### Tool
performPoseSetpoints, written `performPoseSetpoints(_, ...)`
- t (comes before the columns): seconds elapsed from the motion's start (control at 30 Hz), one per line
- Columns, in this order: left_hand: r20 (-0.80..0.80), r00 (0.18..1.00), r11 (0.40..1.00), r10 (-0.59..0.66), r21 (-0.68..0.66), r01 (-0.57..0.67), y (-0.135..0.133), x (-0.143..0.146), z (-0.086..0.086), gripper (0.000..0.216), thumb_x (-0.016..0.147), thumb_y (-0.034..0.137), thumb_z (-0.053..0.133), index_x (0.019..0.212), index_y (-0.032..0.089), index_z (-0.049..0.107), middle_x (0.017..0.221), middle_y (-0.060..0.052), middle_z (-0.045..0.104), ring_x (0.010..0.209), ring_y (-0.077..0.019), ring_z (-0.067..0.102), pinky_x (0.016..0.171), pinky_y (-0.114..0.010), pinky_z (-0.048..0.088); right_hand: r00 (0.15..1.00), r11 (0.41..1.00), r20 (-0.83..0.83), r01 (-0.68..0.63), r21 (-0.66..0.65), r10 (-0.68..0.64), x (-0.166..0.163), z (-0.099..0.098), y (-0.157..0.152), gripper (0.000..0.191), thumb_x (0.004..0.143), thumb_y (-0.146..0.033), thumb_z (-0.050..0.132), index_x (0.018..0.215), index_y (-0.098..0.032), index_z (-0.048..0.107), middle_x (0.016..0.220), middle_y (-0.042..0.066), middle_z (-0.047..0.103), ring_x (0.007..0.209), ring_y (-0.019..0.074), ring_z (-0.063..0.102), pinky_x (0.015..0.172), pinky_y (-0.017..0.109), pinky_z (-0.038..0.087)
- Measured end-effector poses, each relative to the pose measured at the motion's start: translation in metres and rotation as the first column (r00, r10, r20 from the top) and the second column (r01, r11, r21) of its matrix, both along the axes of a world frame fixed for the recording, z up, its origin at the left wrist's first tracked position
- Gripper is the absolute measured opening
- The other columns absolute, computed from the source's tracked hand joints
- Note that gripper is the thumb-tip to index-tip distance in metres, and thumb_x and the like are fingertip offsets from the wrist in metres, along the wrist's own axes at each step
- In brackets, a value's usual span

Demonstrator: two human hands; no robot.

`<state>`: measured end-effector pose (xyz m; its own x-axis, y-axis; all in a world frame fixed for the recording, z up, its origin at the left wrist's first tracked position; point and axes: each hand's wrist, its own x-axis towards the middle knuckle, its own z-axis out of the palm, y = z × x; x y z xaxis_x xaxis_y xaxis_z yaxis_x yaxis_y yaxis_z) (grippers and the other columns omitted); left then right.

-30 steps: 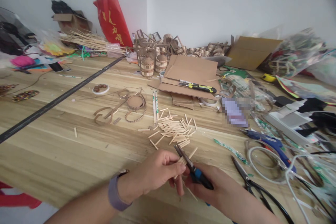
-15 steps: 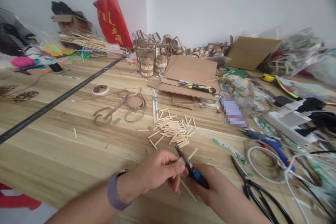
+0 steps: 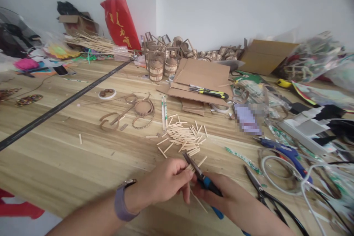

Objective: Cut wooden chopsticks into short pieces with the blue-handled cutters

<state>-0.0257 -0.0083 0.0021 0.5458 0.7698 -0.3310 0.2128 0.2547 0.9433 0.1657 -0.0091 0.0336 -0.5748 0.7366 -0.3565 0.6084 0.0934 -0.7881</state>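
Observation:
My left hand (image 3: 168,180), with a watch on a purple band at its wrist, pinches thin wooden sticks (image 3: 202,161) between thumb and fingers. One end sticks out past the blades, and a long thin piece slants down below the fingers. In my right hand (image 3: 218,191) is a pair of scissors (image 3: 199,173) with grey blades and black-and-blue handles. Its blades lie against the sticks just beyond my left thumb; whether they cut into the wood I cannot tell. Just ahead of both hands lies a loose pile of short cut sticks (image 3: 182,136).
Large black shears (image 3: 262,191) and a blue glue gun (image 3: 284,151) with cables lie at right. Cardboard sheets (image 3: 203,75) carry utility knives (image 3: 208,91). Paper-wrapped chopsticks (image 3: 164,112) and a cardboard ring (image 3: 143,107) lie beyond the pile. Small stick-covered buckets (image 3: 156,70) stand behind.
A blue handle now shows below my right hand, so the scissors' handles look further apart. Both hands stay at nearly the same spot; the view shifts slightly.

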Motion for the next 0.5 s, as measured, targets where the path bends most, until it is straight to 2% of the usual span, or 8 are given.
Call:
performPoseSetpoints(0.27,0.089,0.996,0.998,0.018,-0.060,-0.013,-0.0023,0.0041,-0.0047,0.047,0.090,0.061,0.041,0.086,0.016,0.055,0.049,0.006,0.049,0.048,-0.0107,0.050,0.053,-0.022,0.036,0.999,0.998,-0.017,0.040,-0.045,-0.041,0.0065,0.0007,-0.0005,0.023,0.087,-0.035,0.051,0.083,-0.019,0.067,0.062,-0.002,0.057,0.066,0.0160,0.054,0.066,0.023,0.047)
performPoseSetpoints(0.37,0.139,0.989,0.993,0.058,-0.110,-0.043,-0.0034,0.0063,-0.0039,0.048,0.087,0.064,0.044,0.085,0.016,0.054,0.047,0.007,0.045,0.046,-0.0105,0.048,0.052,-0.023,0.038,0.998,0.999,-0.044,0.043,-0.015,-0.043,0.0068,0.0023,0.0001,0.021,0.086,-0.033,0.052,0.081,-0.019,0.066,0.063,-0.002,0.057,0.067,0.0159,0.053,0.067,0.024,0.047)
performPoseSetpoints(0.5,0.131,0.989,0.993,0.069,-0.107,-0.055,-0.0040,0.0081,-0.0005,0.050,0.086,0.065,0.045,0.084,0.016,0.054,0.047,0.007,0.045,0.046,-0.0103,0.046,0.052,-0.024,0.037,0.999,1.000,-0.039,0.019,0.009,-0.019,0.0052,0.0028,0.0007,0.021,0.087,-0.031,0.049,0.080,-0.019,0.065,0.064,-0.003,0.056,0.068,0.0158,0.053,0.069,0.025,0.046)
